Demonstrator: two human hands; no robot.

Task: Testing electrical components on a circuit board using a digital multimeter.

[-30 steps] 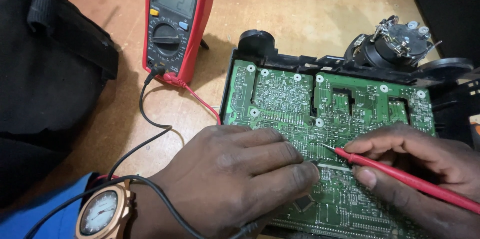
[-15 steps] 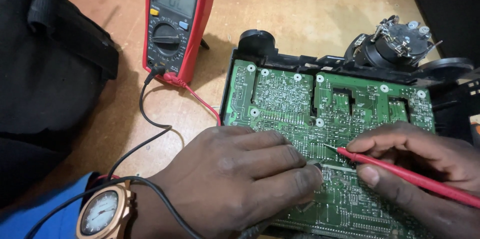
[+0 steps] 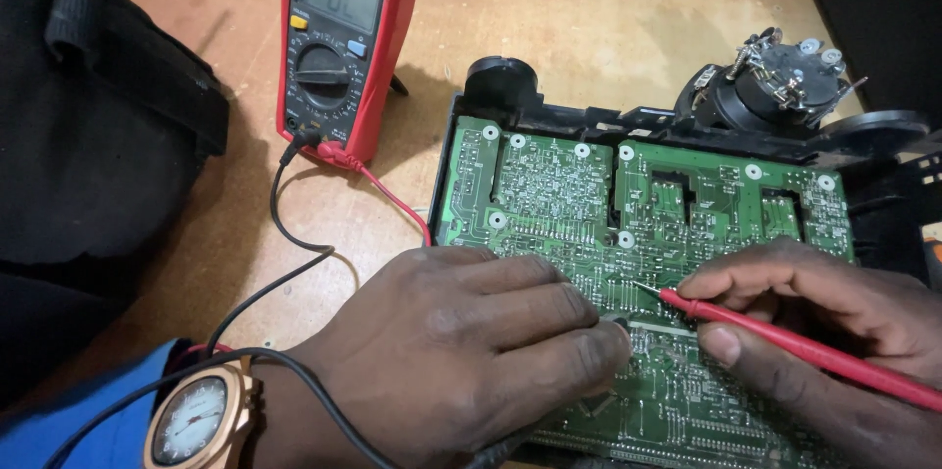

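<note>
circuit board (image 3: 608,204) lies on table (image 3: 589,8), right of multimeter (image 3: 339,42) | right hand (image 3: 834,332) fingers pinch red probe (image 3: 785,346), tip on board | left hand (image 3: 461,361) fingers curled flat on board, grasp unclear

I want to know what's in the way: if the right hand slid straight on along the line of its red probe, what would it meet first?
Probably the left hand's fingertips, just past the probe tip on the green board; the right hand points left, though depth is unclear.

Warm, even overhead light; the multimeter (image 3: 339,47) casts a soft shadow toward three o'clock. Sharp focus centrally; corners at eleven and one o'clock fall dark.
</note>
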